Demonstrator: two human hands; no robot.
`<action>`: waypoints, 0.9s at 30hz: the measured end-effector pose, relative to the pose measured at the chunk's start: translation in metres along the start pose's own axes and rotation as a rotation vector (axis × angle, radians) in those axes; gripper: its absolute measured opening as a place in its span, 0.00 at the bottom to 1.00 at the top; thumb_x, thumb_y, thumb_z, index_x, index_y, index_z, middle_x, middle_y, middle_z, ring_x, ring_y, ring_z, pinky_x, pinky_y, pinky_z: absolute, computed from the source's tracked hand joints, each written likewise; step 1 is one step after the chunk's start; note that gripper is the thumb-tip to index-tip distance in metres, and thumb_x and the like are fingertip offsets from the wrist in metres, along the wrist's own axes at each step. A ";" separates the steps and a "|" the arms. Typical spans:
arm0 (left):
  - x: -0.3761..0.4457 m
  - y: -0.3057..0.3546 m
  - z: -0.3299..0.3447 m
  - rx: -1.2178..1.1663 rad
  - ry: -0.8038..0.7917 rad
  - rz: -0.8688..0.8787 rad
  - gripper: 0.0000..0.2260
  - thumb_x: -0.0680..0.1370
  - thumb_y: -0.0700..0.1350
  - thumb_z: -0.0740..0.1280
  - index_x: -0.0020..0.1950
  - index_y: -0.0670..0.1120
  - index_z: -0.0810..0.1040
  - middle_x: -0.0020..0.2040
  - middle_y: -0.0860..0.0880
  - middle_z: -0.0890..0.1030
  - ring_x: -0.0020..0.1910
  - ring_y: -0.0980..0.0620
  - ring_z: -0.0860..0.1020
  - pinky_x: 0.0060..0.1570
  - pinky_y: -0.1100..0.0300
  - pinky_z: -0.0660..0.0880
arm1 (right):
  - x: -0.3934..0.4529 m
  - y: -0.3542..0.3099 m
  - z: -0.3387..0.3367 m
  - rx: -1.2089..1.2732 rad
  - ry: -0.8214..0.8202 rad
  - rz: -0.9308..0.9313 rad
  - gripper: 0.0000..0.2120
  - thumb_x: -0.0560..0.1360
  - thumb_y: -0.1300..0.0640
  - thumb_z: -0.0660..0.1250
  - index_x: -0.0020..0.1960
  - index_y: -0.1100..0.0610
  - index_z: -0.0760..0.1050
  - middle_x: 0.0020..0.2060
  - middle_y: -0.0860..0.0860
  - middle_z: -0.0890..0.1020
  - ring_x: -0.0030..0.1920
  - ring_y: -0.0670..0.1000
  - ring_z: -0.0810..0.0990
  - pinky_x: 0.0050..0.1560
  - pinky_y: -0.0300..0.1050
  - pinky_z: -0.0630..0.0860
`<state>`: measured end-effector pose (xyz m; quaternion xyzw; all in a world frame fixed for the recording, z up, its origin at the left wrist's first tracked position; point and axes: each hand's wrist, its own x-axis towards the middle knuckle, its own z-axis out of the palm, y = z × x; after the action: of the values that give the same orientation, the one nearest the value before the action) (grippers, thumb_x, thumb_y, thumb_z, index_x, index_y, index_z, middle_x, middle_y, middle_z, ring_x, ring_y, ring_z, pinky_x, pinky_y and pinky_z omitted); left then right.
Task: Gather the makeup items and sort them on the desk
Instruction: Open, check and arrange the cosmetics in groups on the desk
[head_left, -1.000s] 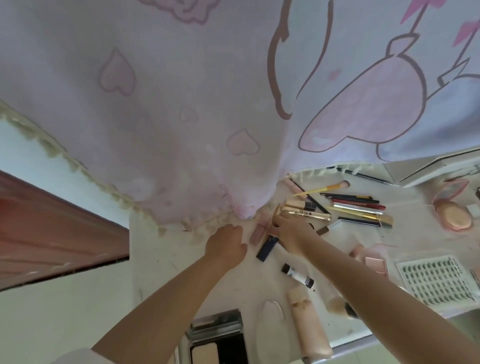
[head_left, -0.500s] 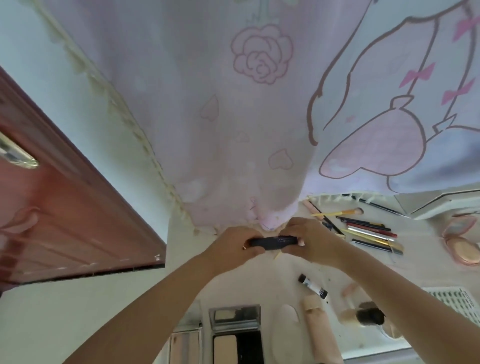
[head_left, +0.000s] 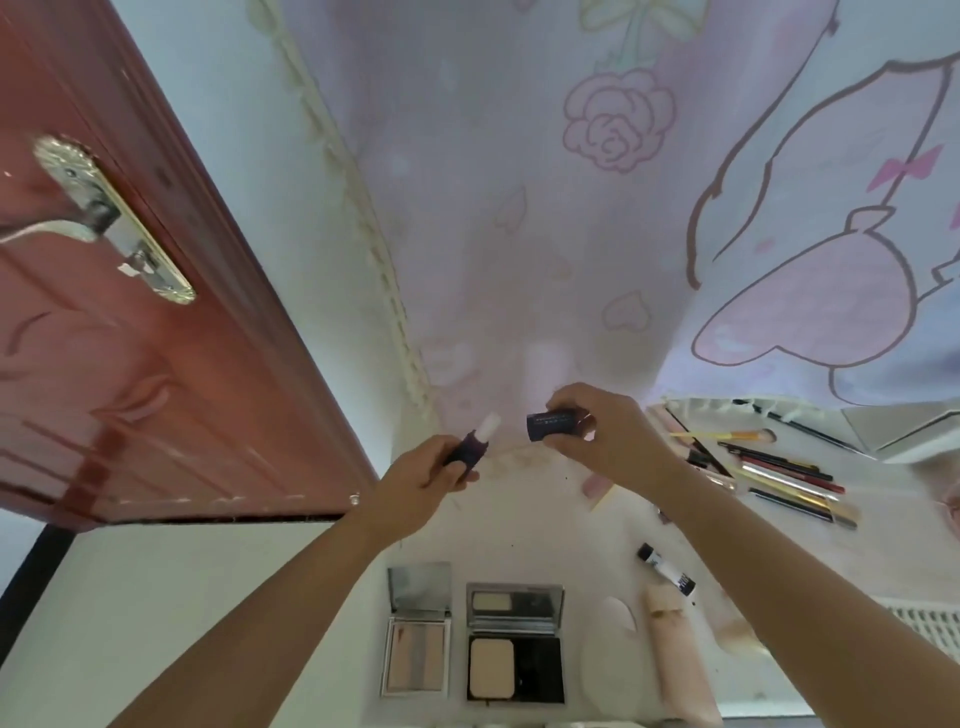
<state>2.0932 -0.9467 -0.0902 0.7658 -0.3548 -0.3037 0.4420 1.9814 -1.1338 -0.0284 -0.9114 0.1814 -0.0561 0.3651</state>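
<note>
Head view, nearest first: I see two open compacts, a striped palette (head_left: 418, 642) and a powder compact (head_left: 514, 644), side by side at the near edge of the bench (head_left: 524, 525). Just right of them lie a pale puff (head_left: 609, 649) and a pink tube (head_left: 680, 660), with a small black-capped tube (head_left: 667, 568) beyond the pink one. Farther in and above the bench, my left hand (head_left: 415, 488) curls its grip round a dark lipstick base (head_left: 467, 451), the pale stick pointing up and away. My right hand (head_left: 608, 441) pinches the dark cap (head_left: 551, 424), its open end facing left; cap and base are apart, a small gap between them. Right of that hand, a row of pencils and brushes (head_left: 779, 478) lies on the bench. Beyond hangs a pink printed curtain (head_left: 597, 234); far left stands a red-brown door (head_left: 130, 364) with a metal handle (head_left: 111, 218).
</note>
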 end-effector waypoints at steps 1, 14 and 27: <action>-0.003 -0.005 0.001 0.050 -0.014 0.002 0.08 0.79 0.39 0.57 0.53 0.51 0.69 0.49 0.51 0.77 0.51 0.54 0.78 0.56 0.61 0.74 | 0.002 -0.001 0.005 0.017 -0.004 0.010 0.13 0.69 0.63 0.70 0.53 0.60 0.75 0.45 0.52 0.79 0.40 0.51 0.75 0.44 0.33 0.70; 0.021 -0.084 -0.010 0.272 0.086 -0.189 0.10 0.79 0.40 0.59 0.58 0.39 0.72 0.49 0.45 0.75 0.46 0.51 0.72 0.44 0.67 0.64 | 0.043 0.014 0.075 -0.120 -0.036 0.009 0.10 0.70 0.65 0.67 0.50 0.60 0.78 0.46 0.54 0.81 0.35 0.44 0.72 0.58 0.34 0.61; 0.050 -0.135 0.002 0.383 0.023 -0.053 0.08 0.78 0.41 0.59 0.52 0.39 0.74 0.47 0.41 0.77 0.50 0.45 0.73 0.47 0.60 0.65 | 0.078 0.016 0.125 -0.243 -0.167 -0.096 0.10 0.68 0.69 0.67 0.49 0.64 0.79 0.44 0.59 0.79 0.42 0.54 0.76 0.43 0.32 0.66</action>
<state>2.1568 -0.9404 -0.2192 0.8483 -0.3808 -0.2336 0.2842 2.0786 -1.0931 -0.1322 -0.9580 0.1120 0.0247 0.2627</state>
